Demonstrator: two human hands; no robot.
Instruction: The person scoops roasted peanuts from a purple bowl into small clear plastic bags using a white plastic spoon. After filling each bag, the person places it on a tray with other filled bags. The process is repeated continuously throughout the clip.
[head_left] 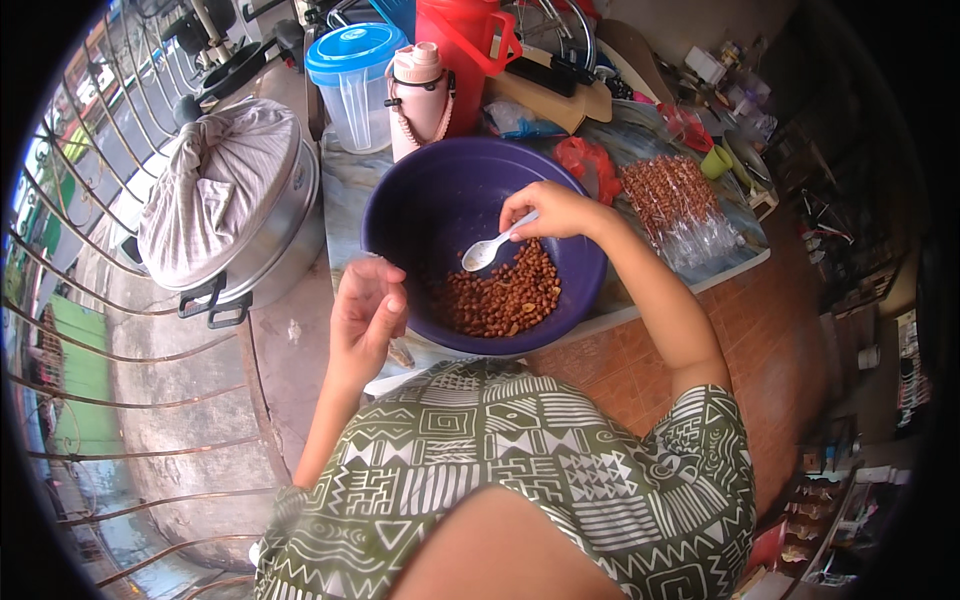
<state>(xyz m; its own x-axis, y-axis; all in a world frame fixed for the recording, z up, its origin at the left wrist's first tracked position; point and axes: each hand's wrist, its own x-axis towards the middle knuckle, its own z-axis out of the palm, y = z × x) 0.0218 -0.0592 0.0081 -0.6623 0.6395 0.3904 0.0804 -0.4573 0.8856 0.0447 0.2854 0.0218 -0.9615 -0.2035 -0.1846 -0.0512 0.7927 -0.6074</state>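
A deep purple basin stands at the table's near edge, with reddish-brown coated nuts heaped in its near part. My right hand pinches the handle of a white plastic spoon over the basin. The spoon's bowl hangs above the nuts and looks empty apart from small specks. My left hand is raised beside the basin's left rim, its fingers curled and the thumb toward the basin. Whether anything thin or clear is in those fingers is too blurred to make out.
Right of the basin lie clear packets of nuts and a red plastic bag. Behind it stand a pink bottle, a blue-lidded container and a red pitcher. At left is a cloth-covered metal pot.
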